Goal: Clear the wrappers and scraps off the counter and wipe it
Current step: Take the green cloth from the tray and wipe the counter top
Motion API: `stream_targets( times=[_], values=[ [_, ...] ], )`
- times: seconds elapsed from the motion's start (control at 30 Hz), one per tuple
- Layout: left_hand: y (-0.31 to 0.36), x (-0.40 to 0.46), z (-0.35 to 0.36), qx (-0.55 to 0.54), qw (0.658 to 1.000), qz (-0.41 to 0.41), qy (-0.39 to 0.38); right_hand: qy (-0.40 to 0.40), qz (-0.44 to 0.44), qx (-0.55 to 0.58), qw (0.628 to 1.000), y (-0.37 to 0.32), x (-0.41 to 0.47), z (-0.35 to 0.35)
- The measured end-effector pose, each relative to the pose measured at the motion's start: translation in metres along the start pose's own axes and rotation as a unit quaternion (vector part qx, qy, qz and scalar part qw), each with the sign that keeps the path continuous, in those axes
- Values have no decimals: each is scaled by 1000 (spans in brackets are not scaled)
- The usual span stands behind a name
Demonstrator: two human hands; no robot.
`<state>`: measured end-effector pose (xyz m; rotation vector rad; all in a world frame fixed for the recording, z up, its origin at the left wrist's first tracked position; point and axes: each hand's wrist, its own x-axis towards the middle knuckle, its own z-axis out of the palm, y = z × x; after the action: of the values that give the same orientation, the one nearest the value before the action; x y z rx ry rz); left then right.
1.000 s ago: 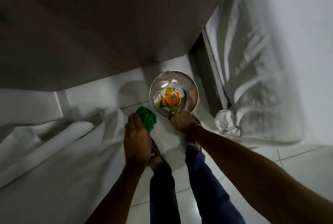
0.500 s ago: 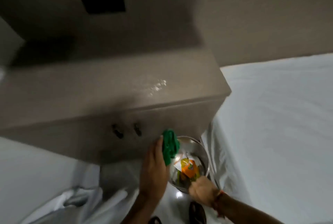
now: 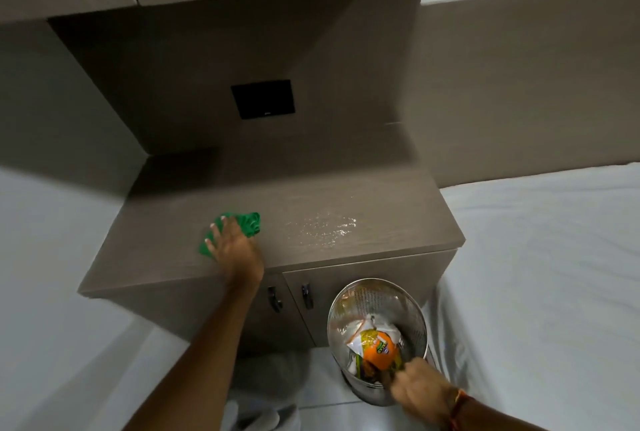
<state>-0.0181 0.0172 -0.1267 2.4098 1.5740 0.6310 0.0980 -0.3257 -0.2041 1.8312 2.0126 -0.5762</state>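
Observation:
My left hand presses a green cloth flat onto the grey-brown counter, left of its middle, fingers spread over the cloth. A patch of wet droplets glistens on the counter to the right of the cloth. My right hand grips the near rim of a perforated metal bin standing on the floor before the cabinet. Inside the bin lie an orange and yellow wrapper and white scraps.
Two cabinet doors with dark handles sit under the counter. A black square plate is on the back panel. White bedding lies to the right and more white fabric to the left. Upper cabinets hang overhead.
The view has tilted up from the floor to the counter. My left hand has carried the green cloth from beside the bin up onto the counter. My right hand stays on the bin's rim.

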Motion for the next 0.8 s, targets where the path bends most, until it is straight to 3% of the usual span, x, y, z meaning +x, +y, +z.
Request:
stream_targets(
  times=[0.1, 0.2, 0.47, 0.67, 0.8],
  values=[
    [27, 2, 18, -47, 998, -33, 17, -3, -2, -3, 1000, 2, 7, 4],
    [57, 1, 34, -78, 997, -8, -1, -34, -5, 8, 999, -1, 10, 2],
    [118, -37, 52, -155, 983, 95, -25, 7, -20, 27, 999, 8, 5, 7],
    [143, -67, 52, -213, 948, 140, -189, 33, -13, 9, 999, 9, 0, 7],
    [125, -69, 34, -206, 911, 222, -280, 63, -42, -41, 996, 13, -16, -1]
  ],
)
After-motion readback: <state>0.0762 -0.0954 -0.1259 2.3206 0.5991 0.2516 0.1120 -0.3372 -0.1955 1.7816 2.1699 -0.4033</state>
